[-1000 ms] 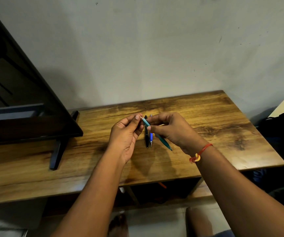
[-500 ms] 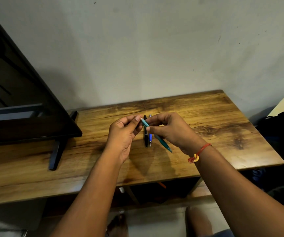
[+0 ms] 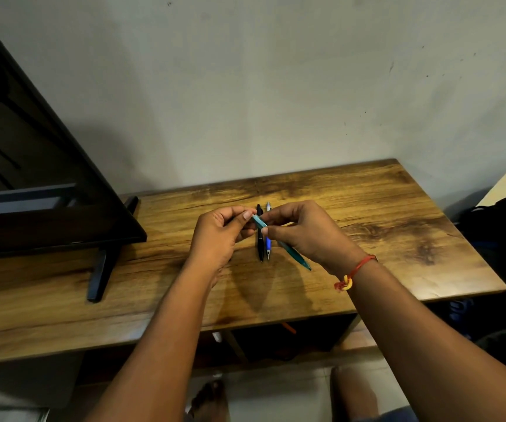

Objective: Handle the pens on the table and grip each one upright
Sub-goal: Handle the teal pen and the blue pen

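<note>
R hand (image 3: 303, 233) pinched teal pen (image 3: 292, 252) mid-barrel w/ thumb & curled fingers. L hand (image 3: 218, 236) pinched its top end at 10 o'clock. Pen was tilted above table (image 3: 397, 226), tip toward 4 o'clock. Black pen (image 3: 260, 245) & blue pen (image 3: 268, 246) lay beneath, running 12–6, blue at black's 3 o'clock.

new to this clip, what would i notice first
Mid-table, the left hand and right hand both pinch a teal pen, tilted rather than upright. Below it a black pen and a blue pen lie side by side on the table. A dark screen stands at the left.
</note>
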